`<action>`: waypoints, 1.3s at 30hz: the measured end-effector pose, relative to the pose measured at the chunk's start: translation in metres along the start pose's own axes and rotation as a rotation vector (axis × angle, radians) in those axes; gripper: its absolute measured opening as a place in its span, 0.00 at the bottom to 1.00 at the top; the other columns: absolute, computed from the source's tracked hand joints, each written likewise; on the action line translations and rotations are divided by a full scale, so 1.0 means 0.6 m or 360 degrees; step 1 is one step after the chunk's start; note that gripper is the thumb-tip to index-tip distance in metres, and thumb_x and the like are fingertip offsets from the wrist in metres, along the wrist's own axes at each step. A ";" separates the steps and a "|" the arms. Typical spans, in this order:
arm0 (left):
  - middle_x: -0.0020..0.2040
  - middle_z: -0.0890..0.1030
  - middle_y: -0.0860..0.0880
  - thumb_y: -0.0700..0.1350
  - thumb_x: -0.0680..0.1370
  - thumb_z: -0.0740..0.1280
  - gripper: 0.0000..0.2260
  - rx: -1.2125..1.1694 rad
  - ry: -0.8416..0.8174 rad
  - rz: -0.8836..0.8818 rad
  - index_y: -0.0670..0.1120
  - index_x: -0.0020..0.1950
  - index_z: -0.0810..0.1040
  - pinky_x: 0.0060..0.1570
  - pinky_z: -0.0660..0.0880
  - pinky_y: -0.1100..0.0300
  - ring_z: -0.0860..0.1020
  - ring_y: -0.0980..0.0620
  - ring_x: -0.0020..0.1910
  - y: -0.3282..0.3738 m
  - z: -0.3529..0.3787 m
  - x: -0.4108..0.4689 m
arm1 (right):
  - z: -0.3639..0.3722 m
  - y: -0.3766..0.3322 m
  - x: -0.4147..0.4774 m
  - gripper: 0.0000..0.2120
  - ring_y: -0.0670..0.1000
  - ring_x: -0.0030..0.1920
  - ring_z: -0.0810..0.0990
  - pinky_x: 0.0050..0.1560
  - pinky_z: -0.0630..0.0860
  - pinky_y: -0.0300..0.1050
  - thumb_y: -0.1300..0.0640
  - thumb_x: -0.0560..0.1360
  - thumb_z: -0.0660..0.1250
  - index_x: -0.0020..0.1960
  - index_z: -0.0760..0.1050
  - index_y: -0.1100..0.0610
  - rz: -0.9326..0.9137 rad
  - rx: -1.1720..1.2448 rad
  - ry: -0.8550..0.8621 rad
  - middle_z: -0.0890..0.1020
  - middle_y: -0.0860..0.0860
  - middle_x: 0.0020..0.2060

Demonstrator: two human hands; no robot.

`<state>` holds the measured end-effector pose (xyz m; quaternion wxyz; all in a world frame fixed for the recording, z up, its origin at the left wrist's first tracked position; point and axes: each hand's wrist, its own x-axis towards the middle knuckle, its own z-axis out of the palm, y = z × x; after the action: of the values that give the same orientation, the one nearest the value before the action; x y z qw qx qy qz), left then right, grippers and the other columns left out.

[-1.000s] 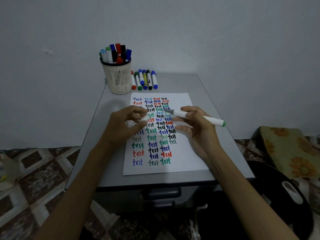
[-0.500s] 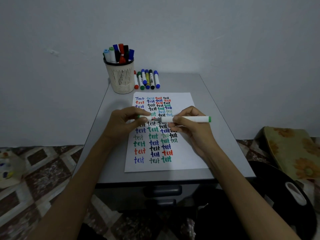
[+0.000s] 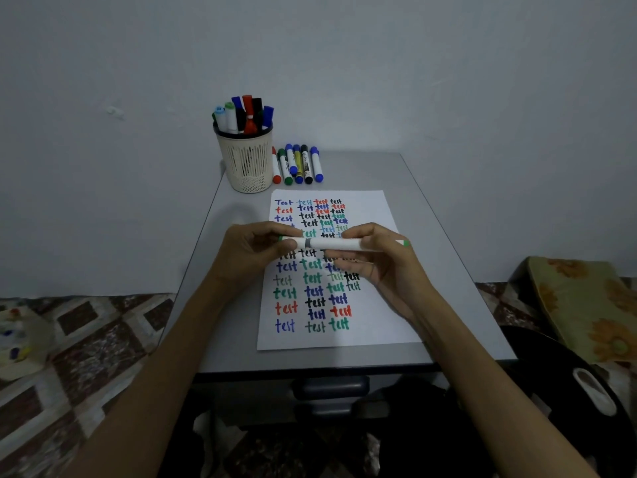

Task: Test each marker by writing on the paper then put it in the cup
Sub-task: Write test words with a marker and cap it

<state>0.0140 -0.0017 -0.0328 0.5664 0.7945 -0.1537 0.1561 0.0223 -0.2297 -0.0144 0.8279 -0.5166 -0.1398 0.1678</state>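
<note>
The left hand [image 3: 251,257] pinches the cap [image 3: 287,240], now pushed onto the green marker [image 3: 334,243], which was uncapped a second ago. The right hand [image 3: 382,267] grips its barrel above the paper [image 3: 372,326]. The test looks done, so it probably goes to the cup [image 3: 246,163] at 11 o'clock.

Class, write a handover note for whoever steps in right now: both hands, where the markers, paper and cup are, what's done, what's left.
The left hand grips the cap end of the green-tipped marker; the right hand grips its barrel, above the paper.
The cup holds several markers; six markers lie beside it.
Done: paper carries many "test" words.
Left: likely cup this marker, then test the six.
</note>
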 end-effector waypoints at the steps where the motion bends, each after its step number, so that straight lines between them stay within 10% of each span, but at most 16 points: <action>1: 0.43 0.84 0.52 0.43 0.70 0.70 0.11 -0.0021 0.0003 -0.0002 0.42 0.51 0.81 0.43 0.77 0.66 0.82 0.53 0.41 0.001 0.000 0.000 | 0.000 -0.001 -0.001 0.09 0.64 0.47 0.84 0.44 0.82 0.45 0.70 0.77 0.58 0.49 0.76 0.67 -0.0005 -0.0010 0.0042 0.81 0.68 0.50; 11: 0.37 0.84 0.48 0.40 0.70 0.67 0.11 -0.0276 0.0028 -0.0082 0.43 0.52 0.80 0.38 0.78 0.63 0.81 0.50 0.35 0.013 -0.005 -0.010 | 0.002 0.006 -0.022 0.08 0.51 0.35 0.83 0.33 0.78 0.38 0.65 0.70 0.73 0.49 0.82 0.65 -0.0463 -0.0781 0.0248 0.86 0.56 0.38; 27: 0.39 0.84 0.47 0.37 0.70 0.68 0.10 -0.0147 0.0154 0.0057 0.37 0.50 0.80 0.41 0.79 0.61 0.82 0.48 0.36 0.013 -0.002 -0.009 | 0.005 0.008 -0.006 0.09 0.53 0.32 0.80 0.34 0.79 0.42 0.66 0.70 0.72 0.50 0.82 0.67 -0.0289 -0.0606 0.0174 0.84 0.62 0.38; 35: 0.51 0.81 0.45 0.42 0.72 0.70 0.14 0.0021 0.0382 0.0169 0.41 0.56 0.77 0.45 0.80 0.59 0.81 0.50 0.48 -0.004 -0.017 -0.001 | 0.038 -0.034 0.055 0.15 0.45 0.45 0.71 0.46 0.71 0.43 0.53 0.75 0.69 0.61 0.78 0.51 -0.0703 -0.2773 -0.0087 0.82 0.47 0.46; 39: 0.61 0.74 0.53 0.46 0.76 0.67 0.22 0.0442 0.0495 -0.0217 0.50 0.68 0.68 0.55 0.72 0.63 0.74 0.56 0.58 -0.028 -0.027 0.008 | 0.067 -0.083 0.144 0.12 0.50 0.47 0.75 0.44 0.75 0.45 0.61 0.78 0.65 0.60 0.75 0.55 -0.0773 -0.2777 0.0064 0.79 0.51 0.45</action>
<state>0.0245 0.0184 -0.0401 0.4775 0.8398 0.0125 0.2579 0.0910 -0.1810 0.0529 0.1573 -0.9197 -0.3080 -0.1861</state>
